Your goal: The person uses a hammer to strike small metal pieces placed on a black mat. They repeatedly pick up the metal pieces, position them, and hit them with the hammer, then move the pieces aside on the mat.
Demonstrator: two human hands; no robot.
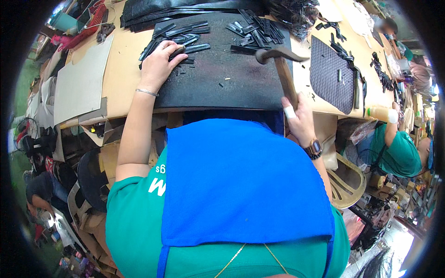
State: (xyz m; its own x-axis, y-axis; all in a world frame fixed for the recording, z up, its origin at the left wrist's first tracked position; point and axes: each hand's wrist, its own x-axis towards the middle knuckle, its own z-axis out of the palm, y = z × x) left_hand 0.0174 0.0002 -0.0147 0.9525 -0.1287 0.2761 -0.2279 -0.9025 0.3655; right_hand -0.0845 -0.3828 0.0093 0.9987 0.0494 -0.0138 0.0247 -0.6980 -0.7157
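Note:
My right hand (301, 121), a white wrap on one finger, grips the wooden handle of a hammer (286, 78). The hammer's curved metal head is raised over the right edge of a black work board (222, 85). At the board's left side, my left hand (160, 64) is closed, with a dark strip (180, 50) between thumb and fingers. Beside and beyond it lies a pile of short, shiny black strips (187, 33). A second pile of black strips (257, 31) lies at the board's far right, near the hammer head.
Long black sheets (153, 11) are stacked at the far edge. A pale sheet (83, 78) lies left, and a dark textured panel (331, 74) right. A plastic chair (345, 180) stands at right. One co-worker in green (401, 150) is at right; another person (44, 190) is at lower left.

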